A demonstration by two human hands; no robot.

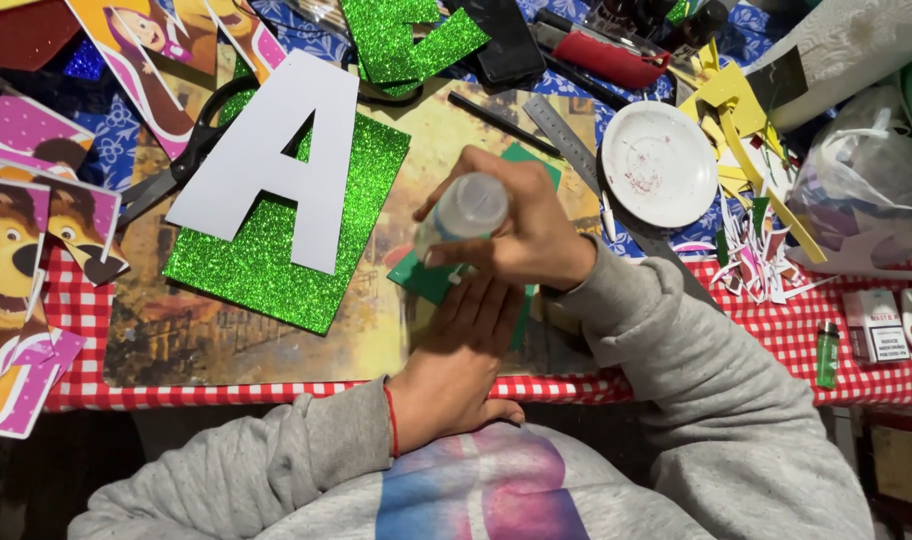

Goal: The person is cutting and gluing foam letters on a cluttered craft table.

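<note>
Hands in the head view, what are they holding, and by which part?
The right hand grips a small clear plastic bottle around its body, nozzle tilted down. The left hand holds nothing; it presses flat on a green paper piece.

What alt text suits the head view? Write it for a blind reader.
The right hand tips a clear glue bottle onto a green paper piece that the left hand presses flat; a white letter cutout lies on green glitter foam nearby.

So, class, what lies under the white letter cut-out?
A green glitter sheet lies under the white letter, showing along its right and lower edges. The part beneath the letter is covered.
</note>
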